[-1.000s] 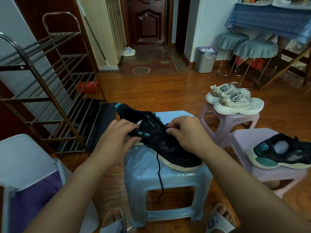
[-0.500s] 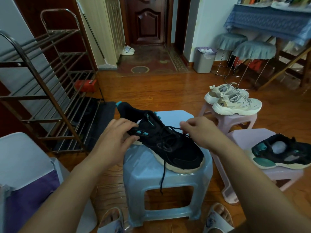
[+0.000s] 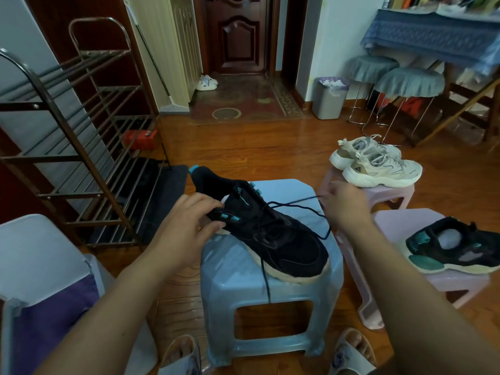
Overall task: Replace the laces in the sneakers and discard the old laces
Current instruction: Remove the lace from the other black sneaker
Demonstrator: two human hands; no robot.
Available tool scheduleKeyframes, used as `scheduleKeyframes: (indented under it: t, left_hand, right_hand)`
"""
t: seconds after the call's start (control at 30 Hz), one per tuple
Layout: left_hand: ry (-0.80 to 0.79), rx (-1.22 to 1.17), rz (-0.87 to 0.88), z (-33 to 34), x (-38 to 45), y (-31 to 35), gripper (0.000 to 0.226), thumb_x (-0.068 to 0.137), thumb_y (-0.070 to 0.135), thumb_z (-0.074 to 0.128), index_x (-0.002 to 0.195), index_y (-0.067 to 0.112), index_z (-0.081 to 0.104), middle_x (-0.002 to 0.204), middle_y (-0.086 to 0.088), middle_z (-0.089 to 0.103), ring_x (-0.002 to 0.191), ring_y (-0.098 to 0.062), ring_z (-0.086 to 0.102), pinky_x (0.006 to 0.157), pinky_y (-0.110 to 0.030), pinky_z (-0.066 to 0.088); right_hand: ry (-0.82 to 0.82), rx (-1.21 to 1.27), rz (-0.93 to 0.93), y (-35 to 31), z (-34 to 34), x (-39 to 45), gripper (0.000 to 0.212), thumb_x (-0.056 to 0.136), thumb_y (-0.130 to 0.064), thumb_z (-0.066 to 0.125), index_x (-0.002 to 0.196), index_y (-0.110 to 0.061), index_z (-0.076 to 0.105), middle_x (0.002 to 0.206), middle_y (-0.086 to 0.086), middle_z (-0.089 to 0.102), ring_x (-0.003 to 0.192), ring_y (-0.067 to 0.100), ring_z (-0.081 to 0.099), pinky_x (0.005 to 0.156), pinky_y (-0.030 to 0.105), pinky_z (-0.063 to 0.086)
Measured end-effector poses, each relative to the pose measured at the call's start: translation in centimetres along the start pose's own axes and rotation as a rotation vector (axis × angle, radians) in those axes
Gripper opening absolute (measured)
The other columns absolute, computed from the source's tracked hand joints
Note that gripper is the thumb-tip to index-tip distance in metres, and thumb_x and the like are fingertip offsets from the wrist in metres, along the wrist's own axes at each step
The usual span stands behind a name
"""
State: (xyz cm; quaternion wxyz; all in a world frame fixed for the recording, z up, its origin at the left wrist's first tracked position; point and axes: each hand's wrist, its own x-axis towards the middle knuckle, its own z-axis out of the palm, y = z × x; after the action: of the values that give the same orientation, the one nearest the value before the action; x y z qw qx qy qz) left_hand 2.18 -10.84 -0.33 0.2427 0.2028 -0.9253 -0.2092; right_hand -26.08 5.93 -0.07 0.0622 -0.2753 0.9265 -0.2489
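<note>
Left hand (image 3: 189, 226) grips black sneaker (image 3: 270, 234) heel on blue stool (image 3: 270, 293); right hand (image 3: 343, 207) pinches black lace (image 3: 297, 204), stretched toward stool's right edge.

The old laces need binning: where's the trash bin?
In the head view, the trash bin stands upper right, against the white wall, between the doorway rug and the grey-covered stools.

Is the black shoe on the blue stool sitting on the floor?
No, the black sneaker rests on top of the blue stool, with the left hand holding its heel end.
</note>
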Motion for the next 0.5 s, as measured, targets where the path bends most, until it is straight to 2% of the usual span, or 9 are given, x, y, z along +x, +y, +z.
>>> scheduleKeyframes:
  t: [0.07, 0.1, 0.13, 0.2, 0.27, 0.33, 0.43, 0.5]
  left_hand:
    - [0.005, 0.003, -0.003, 0.0, -0.1, 0.1, 0.031, 0.092, 0.024, 0.072, 0.115, 0.042, 0.059, 0.109, 0.030, 0.051, 0.104, 0.001, 0.044, 0.086, -0.017, 0.035]
    - [0.008, 0.006, -0.005, 0.1, -0.1, 0.1, 0.031, 0.092, 0.025, 0.072, 0.115, 0.041, 0.059, 0.109, 0.031, 0.050, 0.104, 0.003, 0.043, 0.086, -0.017, 0.035]
    - [0.013, 0.006, -0.009, 0.1, -0.1, 0.1, 0.031, 0.092, 0.025, 0.072, 0.116, 0.040, 0.061, 0.109, 0.031, 0.050, 0.104, 0.003, 0.042, 0.087, -0.017, 0.035]
    - [0.023, -0.004, -0.017, 0.2, 0.1, 0.2, 0.030, 0.092, 0.024, 0.072, 0.117, 0.038, 0.063, 0.109, 0.030, 0.051, 0.103, -0.001, 0.043, 0.087, -0.019, 0.035]
    - [0.023, -0.015, -0.011, 0.2, 0.2, 0.3, 0.031, 0.092, 0.023, 0.072, 0.114, 0.041, 0.060, 0.109, 0.030, 0.051, 0.103, -0.004, 0.044, 0.087, -0.019, 0.035]
    - [0.023, -0.004, -0.003, 0.3, 0.2, 0.3, 0.031, 0.091, 0.022, 0.073, 0.113, 0.041, 0.060, 0.108, 0.030, 0.051, 0.101, -0.002, 0.043, 0.086, -0.017, 0.035]
    - [0.020, 0.010, -0.007, 0.3, 0.0, 0.1, 0.028, 0.091, 0.023, 0.073, 0.114, 0.037, 0.063, 0.107, 0.028, 0.052, 0.101, 0.000, 0.043, 0.084, -0.017, 0.035]
    - [0.023, 0.013, -0.004, 0.2, -0.1, 0.1, 0.027, 0.091, 0.023, 0.073, 0.114, 0.036, 0.064, 0.108, 0.028, 0.052, 0.100, -0.004, 0.044, 0.085, -0.018, 0.035]
  right_hand:
    - [-0.041, -0.157, 0.232, 3.2, -1.0, 0.7, 0.013, 0.097, -0.011, 0.054, 0.097, -0.002, 0.063, 0.089, 0.010, 0.057, 0.082, 0.028, 0.054, 0.072, 0.036, 0.045]
    - [-0.079, -0.215, 0.245, 3.8, -1.2, 0.6, 0.015, 0.097, -0.010, 0.053, 0.104, 0.000, 0.062, 0.092, 0.011, 0.056, 0.084, 0.028, 0.054, 0.073, 0.037, 0.046]
    - [-0.074, -0.233, 0.177, 3.6, -1.1, 0.5, 0.017, 0.097, -0.011, 0.053, 0.108, -0.002, 0.063, 0.095, 0.010, 0.059, 0.087, 0.028, 0.056, 0.075, 0.038, 0.048]
    - [-0.026, -0.035, -0.079, 1.4, -0.9, -0.5, 0.017, 0.096, -0.013, 0.056, 0.108, -0.014, 0.069, 0.105, 0.005, 0.067, 0.095, 0.023, 0.063, 0.082, 0.038, 0.053]
    - [-0.088, 0.252, -0.332, -1.7, -1.1, -2.8, 0.017, 0.096, -0.014, 0.063, 0.101, -0.026, 0.073, 0.103, -0.008, 0.069, 0.097, 0.010, 0.064, 0.087, 0.029, 0.051]
    - [-0.177, 0.283, -0.516, -3.8, -0.5, -4.6, 0.018, 0.095, -0.017, 0.067, 0.103, -0.031, 0.076, 0.105, -0.013, 0.068, 0.101, 0.007, 0.062, 0.091, 0.025, 0.047]
    - [-0.200, 0.207, -0.562, -4.6, 0.7, -4.8, 0.021, 0.097, -0.022, 0.065, 0.115, -0.028, 0.075, 0.113, -0.011, 0.070, 0.107, 0.008, 0.060, 0.095, 0.026, 0.044]
    - [-0.188, 0.245, -0.520, -4.7, 0.8, -4.5, 0.016, 0.095, -0.022, 0.068, 0.107, -0.027, 0.077, 0.107, -0.013, 0.073, 0.103, 0.005, 0.062, 0.092, 0.023, 0.045]
